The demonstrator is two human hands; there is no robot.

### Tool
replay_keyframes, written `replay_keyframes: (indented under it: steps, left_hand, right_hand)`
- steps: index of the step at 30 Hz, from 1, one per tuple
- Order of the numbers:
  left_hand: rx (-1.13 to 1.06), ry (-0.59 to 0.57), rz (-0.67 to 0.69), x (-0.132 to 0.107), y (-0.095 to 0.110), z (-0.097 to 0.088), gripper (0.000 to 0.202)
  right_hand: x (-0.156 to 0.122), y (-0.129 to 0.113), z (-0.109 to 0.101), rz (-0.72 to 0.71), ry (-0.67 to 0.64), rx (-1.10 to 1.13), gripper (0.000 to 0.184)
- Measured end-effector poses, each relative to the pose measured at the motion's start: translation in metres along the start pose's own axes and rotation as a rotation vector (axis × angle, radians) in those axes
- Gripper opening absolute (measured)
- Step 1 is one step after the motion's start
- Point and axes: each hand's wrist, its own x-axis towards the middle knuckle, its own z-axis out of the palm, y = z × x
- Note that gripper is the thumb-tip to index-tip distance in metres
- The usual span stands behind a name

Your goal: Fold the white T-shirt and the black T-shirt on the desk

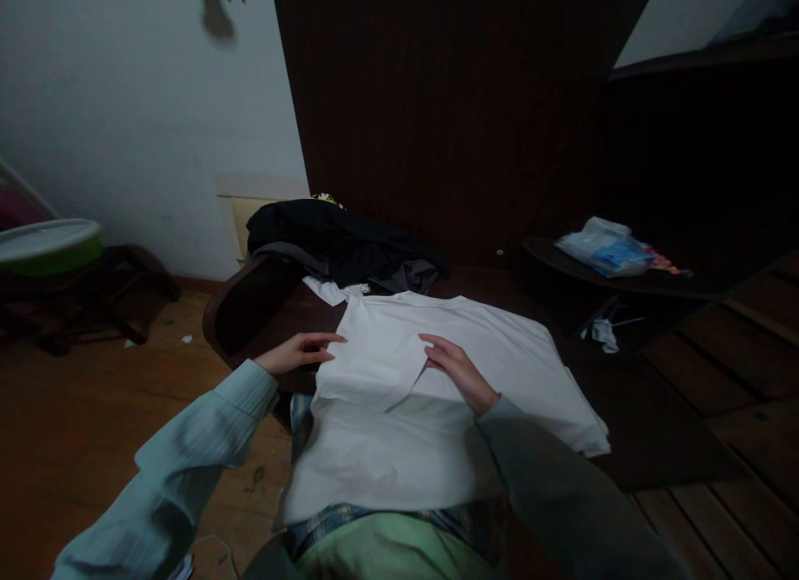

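A white garment [437, 372] lies spread over a dark wooden seat and my lap. My left hand [298, 351] rests at its left edge with fingers stretched flat, touching the cloth. My right hand [455, 370] lies flat on the middle of the garment, fingertips on a folded-over flap [399, 359]. Both arms wear pale long sleeves. Neither hand holds anything.
A heap of dark clothes [340, 243] lies at the far end of the seat, with a white scrap beneath it. A dark side table at the right carries a plastic bag [602, 247]. A round stool [47, 243] stands at far left. Wooden floor [93, 413] surrounds me.
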Motion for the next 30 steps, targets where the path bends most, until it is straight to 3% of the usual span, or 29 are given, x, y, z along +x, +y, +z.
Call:
replay_keyframes:
  steps: [5, 12, 17, 21, 26, 30]
  left_hand:
    - [-0.16, 0.042, -0.044, 0.022, 0.003, 0.002, 0.056]
    - [-0.062, 0.229, -0.04, 0.075, -0.003, 0.006, 0.069]
    - [-0.045, 0.391, 0.014, 0.108, -0.011, 0.013, 0.065]
    - [0.018, 0.48, 0.096, 0.122, -0.015, 0.011, 0.051]
    - [0.414, 0.358, -0.093, 0.134, -0.009, -0.007, 0.045]
    - [0.533, 0.262, -0.13, 0.151, 0.004, -0.018, 0.031]
  right_hand:
    - [0.0, 0.001, -0.016, -0.236, 0.122, -0.408, 0.048]
    - [-0.009, 0.002, -0.077, -0.18, 0.036, -0.914, 0.043]
    - [0.001, 0.0, -0.097, -0.176, 0.099, -1.032, 0.041]
    - [0.038, -0.017, -0.104, -0.178, 0.185, -1.04, 0.032]
    - [0.093, -0.03, -0.114, 0.149, 0.282, -1.016, 0.041]
    - [0.116, -0.021, -0.12, 0.22, 0.313, -0.951, 0.038]
